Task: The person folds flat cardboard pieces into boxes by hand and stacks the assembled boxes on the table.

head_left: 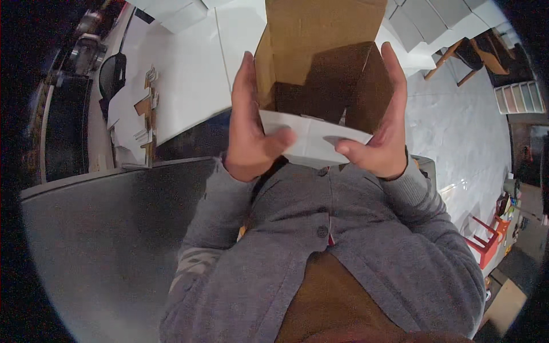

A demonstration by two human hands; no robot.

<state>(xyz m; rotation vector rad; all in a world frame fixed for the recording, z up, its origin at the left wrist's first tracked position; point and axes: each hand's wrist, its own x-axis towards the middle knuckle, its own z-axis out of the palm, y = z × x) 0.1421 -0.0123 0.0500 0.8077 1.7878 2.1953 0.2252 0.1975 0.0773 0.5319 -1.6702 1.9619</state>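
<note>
Between my two hands is a cardboard box (309, 134), white outside and brown inside, with its top open toward me. A tall brown flap (326, 26) stands up at its far side. My left hand (251, 126) presses the box's left side, fingers stretched along the wall and the thumb, a little blurred, over the white near face. On the right side my right hand (389, 126) grips in the same way, its thumb on the near face. The inside lies in shadow, and I cannot make out whether anything is in it.
White table (189, 74) lies beyond the box, with flat cardboard pieces (134, 123) upright at its left. White boxes (423, 20) are stacked at the far right, and others (177, 14) at the far left. A wooden chair (469, 60) and a red stool (486, 246) stand to the right.
</note>
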